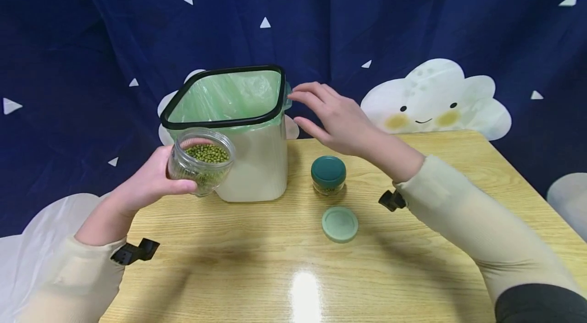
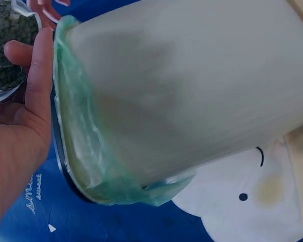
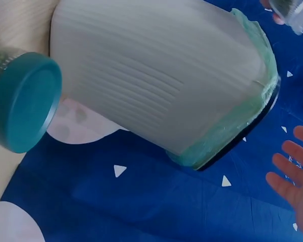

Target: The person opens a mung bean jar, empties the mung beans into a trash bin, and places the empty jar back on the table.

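Observation:
My left hand (image 1: 149, 180) grips an uncapped clear glass jar (image 1: 194, 178), tilted at the near left corner of a white trash bin (image 1: 257, 165). Small green beans, like mung beans (image 1: 207, 153), lie inside the jar. A pale green bag (image 1: 257, 89) lines the bin, folded out under its black rim (image 1: 220, 123). Beside the bin's right edge is my right hand (image 1: 337, 116), fingers extended and holding nothing. The right wrist view shows those fingers (image 3: 288, 176) apart from the bin. The left wrist view shows part of the jar (image 2: 12, 45) in the left hand.
A small jar with a dark green lid (image 1: 328, 172) stands right of the bin on the wooden table (image 1: 257, 262). In front of it lies a light green lid (image 1: 340, 223). A dark blue curtain (image 1: 312, 12) with white triangles and clouds hangs behind.

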